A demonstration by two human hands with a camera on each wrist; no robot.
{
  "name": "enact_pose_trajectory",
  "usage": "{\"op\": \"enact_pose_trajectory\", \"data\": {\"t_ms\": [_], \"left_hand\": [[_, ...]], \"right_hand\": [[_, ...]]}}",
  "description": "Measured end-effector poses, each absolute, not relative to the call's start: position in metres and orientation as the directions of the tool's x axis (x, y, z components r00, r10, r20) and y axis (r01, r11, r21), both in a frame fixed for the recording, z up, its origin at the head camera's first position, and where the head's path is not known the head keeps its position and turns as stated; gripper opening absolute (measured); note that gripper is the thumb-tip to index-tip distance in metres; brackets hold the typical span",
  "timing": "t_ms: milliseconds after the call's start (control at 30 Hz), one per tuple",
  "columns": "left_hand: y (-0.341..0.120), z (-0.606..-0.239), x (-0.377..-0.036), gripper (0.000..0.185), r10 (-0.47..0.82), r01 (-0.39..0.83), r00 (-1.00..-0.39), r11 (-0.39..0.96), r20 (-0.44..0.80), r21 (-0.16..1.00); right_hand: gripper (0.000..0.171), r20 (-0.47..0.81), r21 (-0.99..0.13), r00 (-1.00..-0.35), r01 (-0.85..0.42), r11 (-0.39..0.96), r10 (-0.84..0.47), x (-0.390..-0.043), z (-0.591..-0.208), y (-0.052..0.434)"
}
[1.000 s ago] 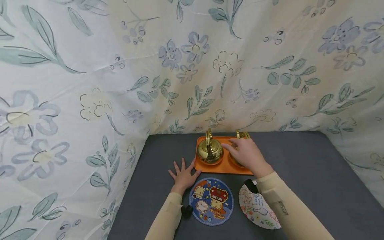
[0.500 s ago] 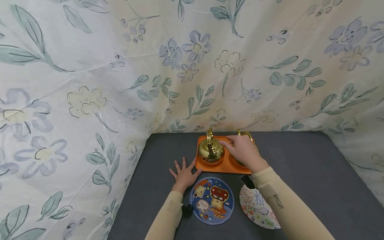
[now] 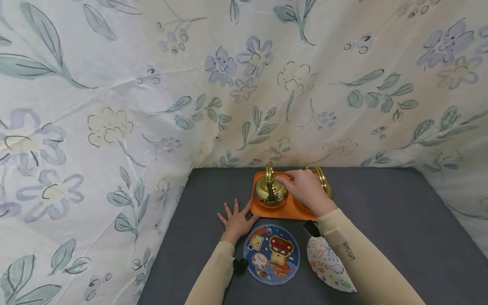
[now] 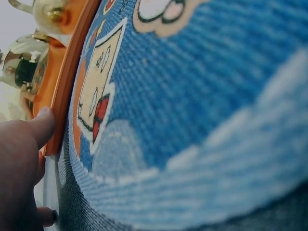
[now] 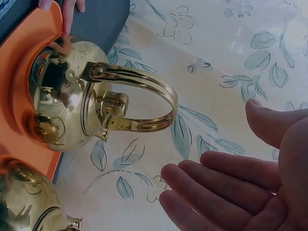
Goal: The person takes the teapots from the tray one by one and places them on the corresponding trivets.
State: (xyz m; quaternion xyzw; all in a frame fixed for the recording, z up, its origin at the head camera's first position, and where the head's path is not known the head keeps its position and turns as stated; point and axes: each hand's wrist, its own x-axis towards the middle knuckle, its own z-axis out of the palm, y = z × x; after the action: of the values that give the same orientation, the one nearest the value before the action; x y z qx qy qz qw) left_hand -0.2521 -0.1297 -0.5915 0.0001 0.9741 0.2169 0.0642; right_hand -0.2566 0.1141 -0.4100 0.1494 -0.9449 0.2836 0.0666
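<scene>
Two shiny gold kettles stand on an orange tray (image 3: 291,210). The left kettle (image 3: 263,192) has its arched handle (image 5: 154,86) raised. Part of the right kettle (image 3: 328,188) is hidden behind my right hand (image 3: 308,192). In the right wrist view, that hand is apart from the left kettle's handle, its thumb and fingers extended around air. My left hand (image 3: 237,222) lies with fingers spread beside the tray's front left corner, its thumb (image 4: 44,120) at the rim in the left wrist view.
In front of the tray lies a round blue mat (image 3: 263,276) with cartoon figures. A pale flowered round mat (image 3: 327,267) is partly covered by my right sleeve (image 3: 358,250). Behind the grey table (image 3: 385,220) hangs a flowered cloth (image 3: 312,97).
My right hand has shifted left towards the left kettle, uncovering more of the right kettle. My left hand stays by the tray corner. The head view has shifted slightly.
</scene>
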Motion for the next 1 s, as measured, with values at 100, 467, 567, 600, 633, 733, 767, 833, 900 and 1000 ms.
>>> {"op": "enact_pose_trajectory", "data": {"t_ms": [100,467,567,600,633,733,767,833,900,1000], "left_hand": [[-0.128,-0.59,-0.249,0.072,0.027,-0.03,-0.992,0.902,-0.125,0.431],[-0.127,-0.592,-0.245,0.071,0.018,-0.036,-0.993,0.896,-0.117,0.443],[-0.128,-0.592,-0.245,0.071,0.019,-0.039,-0.992,0.898,-0.126,0.439],[-0.128,-0.592,-0.244,0.071,0.02,-0.038,-0.992,0.896,-0.125,0.443],[-0.128,-0.592,-0.244,0.071,0.021,-0.038,-0.992,0.895,-0.127,0.444],[-0.128,-0.591,-0.244,0.071,0.024,-0.039,-0.991,0.889,-0.131,0.457],[-0.128,-0.591,-0.244,0.071,0.025,-0.036,-0.992,0.886,-0.125,0.461],[-0.128,-0.59,-0.245,0.072,0.025,-0.034,-0.992,0.886,-0.122,0.462],[-0.128,-0.591,-0.246,0.072,0.024,-0.032,-0.993,0.889,-0.116,0.457],[-0.127,-0.592,-0.248,0.073,0.018,-0.036,-0.993,0.895,-0.117,0.445]], "right_hand": [[0.063,0.202,-0.52,-0.948,-0.317,0.793,-0.246,-0.258,-0.412,0.114],[0.055,0.219,-0.519,-0.943,-0.33,0.788,-0.251,-0.262,-0.418,0.105],[0.056,0.219,-0.507,-0.943,-0.329,0.797,-0.25,-0.265,-0.42,0.103],[0.057,0.217,-0.503,-0.944,-0.325,0.801,-0.247,-0.266,-0.421,0.102],[0.058,0.215,-0.503,-0.946,-0.322,0.802,-0.244,-0.267,-0.421,0.101],[0.058,0.207,-0.506,-0.948,-0.315,0.803,-0.242,-0.27,-0.422,0.098],[0.058,0.204,-0.505,-0.949,-0.311,0.805,-0.239,-0.271,-0.422,0.097],[0.058,0.198,-0.503,-0.951,-0.306,0.808,-0.237,-0.273,-0.422,0.096],[0.059,0.187,-0.501,-0.954,-0.299,0.812,-0.236,-0.276,-0.422,0.094],[0.058,0.176,-0.506,-0.956,-0.293,0.812,-0.236,-0.279,-0.423,0.09]]}}
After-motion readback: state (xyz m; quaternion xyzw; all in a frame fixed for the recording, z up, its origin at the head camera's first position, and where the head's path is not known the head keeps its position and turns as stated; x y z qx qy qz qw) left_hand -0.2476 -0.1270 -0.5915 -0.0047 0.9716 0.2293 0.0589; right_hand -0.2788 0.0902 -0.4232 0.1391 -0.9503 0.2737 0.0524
